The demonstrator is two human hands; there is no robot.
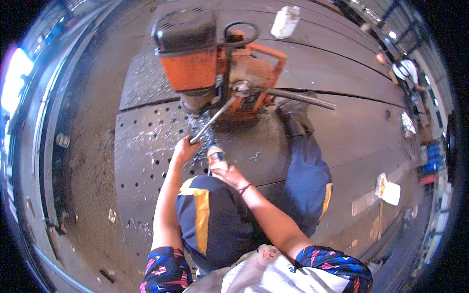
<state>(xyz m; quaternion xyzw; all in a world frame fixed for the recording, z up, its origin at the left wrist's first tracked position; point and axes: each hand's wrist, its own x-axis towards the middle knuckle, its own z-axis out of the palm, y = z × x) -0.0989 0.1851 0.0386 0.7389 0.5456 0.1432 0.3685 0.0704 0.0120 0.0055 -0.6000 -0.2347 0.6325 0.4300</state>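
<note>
An orange drilling machine [191, 73] with a black motor cover stands on a dark steel plate [141, 176] with rows of drilled holes. Two metal feed-handle bars reach out from its hub. My left hand [184, 149] is closed around the end of the near bar [215, 118]. Close by on the right, my right hand [230, 177] grips a small pale bottle [216, 159] with a dark label band, its tip toward the machine's base. Silvery metal shavings [161, 124] lie scattered around the base. The drill's cutting end is hidden behind the machine's parts.
The other bar [308, 99] sticks out to the right above my boot [297, 117]. A white jug [286, 22] stands on the plates at the far side. An open white container [388, 189] lies to the right. Another person [405, 71] is at the far right.
</note>
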